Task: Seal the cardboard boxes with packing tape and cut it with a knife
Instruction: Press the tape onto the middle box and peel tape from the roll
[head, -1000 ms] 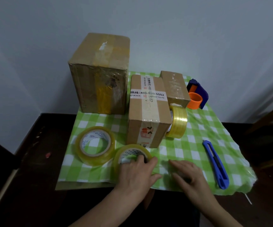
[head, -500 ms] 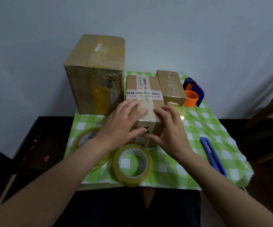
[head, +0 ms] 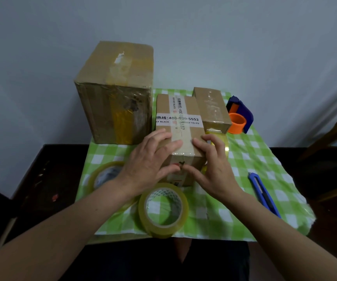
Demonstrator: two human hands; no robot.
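The middle cardboard box point(head: 178, 126), with a white printed label and a tape strip along its top, stands on the green checked cloth point(head: 252, 159). My left hand point(head: 151, 161) and my right hand point(head: 214, 165) grip its near end, fingers on top, thumbs on the front face. A clear tape roll point(head: 163, 230) lies flat just in front of the box. My left forearm partly covers a second roll point(head: 91, 179). A third roll point(head: 225, 144) stands behind my right hand. The blue utility knife point(head: 263, 194) lies to the right.
A tall taped box point(head: 119, 94) stands at the back left against the wall, and a small box point(head: 212, 108) at the back right. A blue and orange tape dispenser point(head: 239, 118) sits beside it. Dark table point(head: 42, 179) surrounds the cloth. A wooden chair point(head: 335, 138) is at right.
Both hands left the cloth's front edge by the near tape roll and moved up onto the middle box's near end. They have hardly shifted since half a second ago.
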